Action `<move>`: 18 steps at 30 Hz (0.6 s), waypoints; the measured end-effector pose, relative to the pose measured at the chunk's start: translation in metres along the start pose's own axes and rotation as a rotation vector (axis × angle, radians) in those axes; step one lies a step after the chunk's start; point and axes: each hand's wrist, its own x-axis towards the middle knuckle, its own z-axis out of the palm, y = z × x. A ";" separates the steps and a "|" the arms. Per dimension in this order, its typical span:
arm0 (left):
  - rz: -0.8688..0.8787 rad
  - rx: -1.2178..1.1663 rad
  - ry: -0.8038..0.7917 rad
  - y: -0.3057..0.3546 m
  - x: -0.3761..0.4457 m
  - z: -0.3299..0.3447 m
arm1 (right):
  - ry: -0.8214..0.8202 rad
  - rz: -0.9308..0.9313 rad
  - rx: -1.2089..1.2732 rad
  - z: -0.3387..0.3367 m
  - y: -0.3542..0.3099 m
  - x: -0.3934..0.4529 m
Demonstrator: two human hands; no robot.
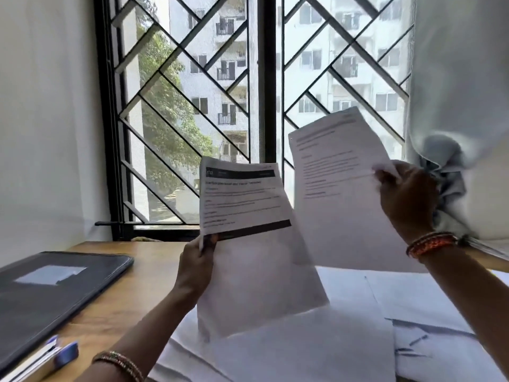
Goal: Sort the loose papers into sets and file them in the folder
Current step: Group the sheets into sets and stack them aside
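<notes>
We see both hands raised above the wooden desk (pixel 132 274), each gripping paper. The left hand (pixel 197 267) pinches a printed sheet with dark bands (pixel 243 198) at its lower left corner, fingers curled round the edge; a plain white page (pixel 259 282) hangs behind it and below, apparently held in the same pinch. The right hand (pixel 403 197) grips a second printed sheet (pixel 338 188) by its right edge — this one is tilted and sits higher, up and to the right of the first, the two nearly touching at their inner edges. A beaded bangle (pixel 431 244) circles the right wrist.

Beneath the hands, loose papers (pixel 358 340) lie spread and overlapping across the desk. The dark folder (pixel 52 293) lies shut at the far left of the desk — well apart from both hands. A blue-capped pen (pixel 59 357) rests near the folder's front edge.
</notes>
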 end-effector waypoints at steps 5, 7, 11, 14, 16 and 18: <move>-0.139 -0.001 -0.005 -0.001 -0.003 0.007 | 0.130 -0.370 -0.122 -0.050 0.030 0.000; -0.160 -0.011 -0.035 0.002 -0.002 0.017 | 0.119 -0.505 -0.072 -0.071 0.044 -0.006; -0.208 -0.022 -0.121 0.013 -0.009 0.038 | -0.125 -0.722 -0.320 -0.099 0.075 -0.031; -0.213 0.053 -0.094 0.020 -0.003 0.039 | -0.467 -0.574 -0.668 -0.112 0.093 -0.048; -0.218 0.096 -0.061 0.023 0.003 0.033 | -0.770 -0.353 -0.921 -0.118 0.099 -0.052; -0.193 0.164 -0.008 0.025 0.008 0.024 | -1.034 -0.158 -0.996 -0.120 0.100 -0.052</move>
